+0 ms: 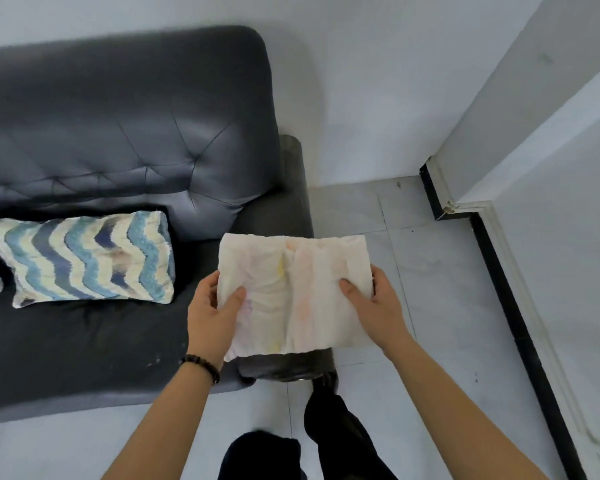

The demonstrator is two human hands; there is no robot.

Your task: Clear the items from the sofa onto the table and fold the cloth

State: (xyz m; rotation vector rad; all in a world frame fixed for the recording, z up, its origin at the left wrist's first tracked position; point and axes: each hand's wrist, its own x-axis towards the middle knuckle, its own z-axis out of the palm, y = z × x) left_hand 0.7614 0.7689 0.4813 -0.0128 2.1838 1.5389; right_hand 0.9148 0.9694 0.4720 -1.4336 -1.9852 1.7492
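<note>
A home living room: dark tufted sofa [118, 150], striped cushion [84, 258], tiled floor [430, 271].

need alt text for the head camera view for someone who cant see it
A person's left hand and right hand grip opposite sides of a folded white cloth with faint coloured marks, over the armrest of a dark leather sofa. A blue and cream zigzag cushion sits on it.
</note>
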